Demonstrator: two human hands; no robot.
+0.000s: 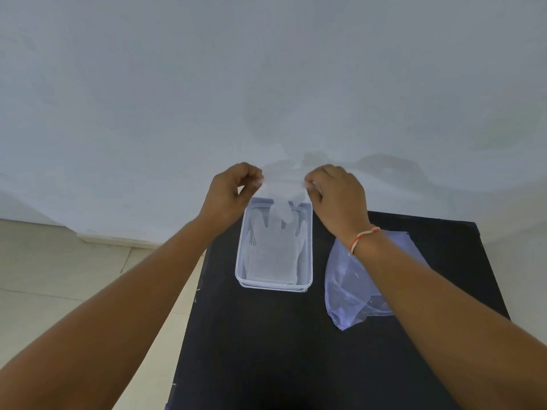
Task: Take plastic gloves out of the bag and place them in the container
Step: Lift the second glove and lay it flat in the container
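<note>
A thin clear plastic glove (282, 190) hangs stretched between my two hands above the far end of the container. My left hand (233, 190) pinches its left edge and my right hand (334, 192) pinches its right edge. The glove's fingers dangle down into the clear rectangular container (307, 255), which stands on the black table and holds at least one more flat glove (270, 253). The translucent bluish bag (346, 288) lies flat on the table to the right of the container, partly under my right forearm.
The black table (266, 335) stands against a pale wall (266, 84). Beige floor tiles (59, 270) show to the left of the table. A red and white thread band is tied around my right wrist (362, 238).
</note>
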